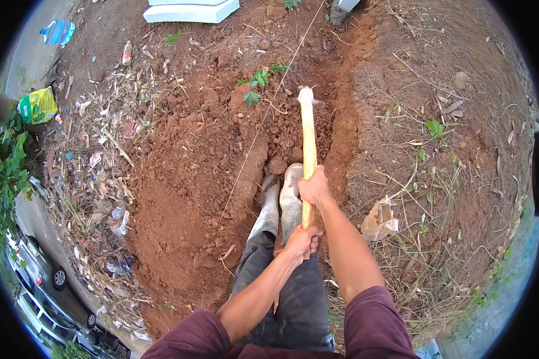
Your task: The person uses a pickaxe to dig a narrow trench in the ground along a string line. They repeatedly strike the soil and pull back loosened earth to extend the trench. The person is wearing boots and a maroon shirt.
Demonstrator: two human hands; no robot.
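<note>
Tool (309, 140) over trench (341, 140), left hand (302, 242) and right hand (315, 186) both clamped on its wooden handle (308, 213). Trench cut beside string (291, 62); loose clods (286, 134) lie inside, so digging seems partly done.

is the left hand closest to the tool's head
No, the right hand holds the wooden handle nearer the tool's head, with the left hand lower down.

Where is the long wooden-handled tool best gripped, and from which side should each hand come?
Probably along the lower half of the wooden handle, well away from the tool head: left hand near the butt, coming from the left; right hand farther up, from the right. It is long, slim and points forward, so both sides look reachable.
</note>
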